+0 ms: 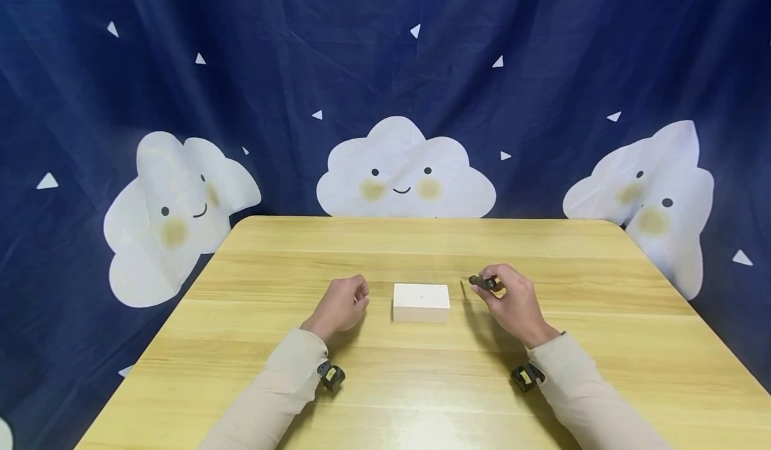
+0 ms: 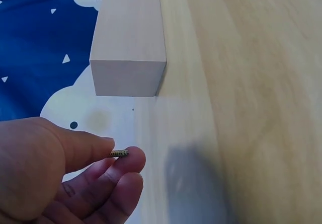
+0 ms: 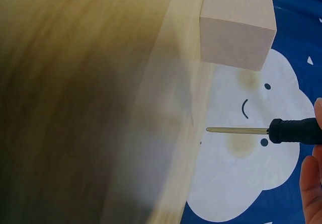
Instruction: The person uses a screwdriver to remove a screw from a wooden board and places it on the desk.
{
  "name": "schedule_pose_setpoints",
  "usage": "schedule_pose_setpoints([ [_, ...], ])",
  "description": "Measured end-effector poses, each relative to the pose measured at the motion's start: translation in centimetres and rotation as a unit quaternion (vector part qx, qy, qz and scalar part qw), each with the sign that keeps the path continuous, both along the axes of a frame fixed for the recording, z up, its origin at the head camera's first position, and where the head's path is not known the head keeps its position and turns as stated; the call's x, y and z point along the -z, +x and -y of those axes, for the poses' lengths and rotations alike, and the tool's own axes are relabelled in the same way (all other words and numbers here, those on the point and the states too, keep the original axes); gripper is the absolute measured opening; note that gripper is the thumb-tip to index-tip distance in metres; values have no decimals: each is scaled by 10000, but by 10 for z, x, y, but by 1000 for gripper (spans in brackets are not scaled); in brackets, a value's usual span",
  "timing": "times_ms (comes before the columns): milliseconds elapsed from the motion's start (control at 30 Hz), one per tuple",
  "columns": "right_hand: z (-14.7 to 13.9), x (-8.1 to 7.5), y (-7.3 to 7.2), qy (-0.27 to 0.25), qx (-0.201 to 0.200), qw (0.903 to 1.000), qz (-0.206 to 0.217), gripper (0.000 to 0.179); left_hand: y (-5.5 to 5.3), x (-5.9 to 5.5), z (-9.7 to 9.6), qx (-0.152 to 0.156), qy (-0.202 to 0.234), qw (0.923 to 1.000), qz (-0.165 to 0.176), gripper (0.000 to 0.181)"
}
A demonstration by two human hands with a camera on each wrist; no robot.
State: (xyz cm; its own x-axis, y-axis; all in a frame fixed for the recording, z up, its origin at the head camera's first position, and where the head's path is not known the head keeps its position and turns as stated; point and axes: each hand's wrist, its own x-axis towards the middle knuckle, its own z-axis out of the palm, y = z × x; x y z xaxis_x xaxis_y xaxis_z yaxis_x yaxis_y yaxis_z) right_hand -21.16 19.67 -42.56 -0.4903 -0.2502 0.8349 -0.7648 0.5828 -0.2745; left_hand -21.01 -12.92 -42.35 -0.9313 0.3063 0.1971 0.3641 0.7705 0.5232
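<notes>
A pale wooden block (image 1: 421, 297) lies on the table between both hands, with small dark marks on its top face. To its left, my left hand (image 1: 340, 304) pinches a small screw (image 2: 119, 153) between thumb and forefinger; most of the screw is hidden by the fingers. On the other side, my right hand (image 1: 515, 304) holds a screwdriver (image 3: 294, 131) by its black handle. The slim metal shaft points left toward the block's side, apart from it. The head view shows little of this shaft.
The wood-grain table (image 1: 397, 383) spreads around the block. Behind it hangs a dark blue curtain (image 1: 361, 48) with white clouds and triangles. Each wrist wears a small black camera, the left camera (image 1: 330, 376) and the right camera (image 1: 527, 376).
</notes>
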Motion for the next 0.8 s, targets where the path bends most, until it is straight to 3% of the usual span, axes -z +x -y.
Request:
schedule_pose_setpoints([
  [267,0,3,-1,288,-87,9995,-14,46,-1,2,-2,-49,-55,9994,329,8],
  [800,-1,4,-2,607,-54,9976,322,42,-3,7,-2,36,-66,9986,515,7],
])
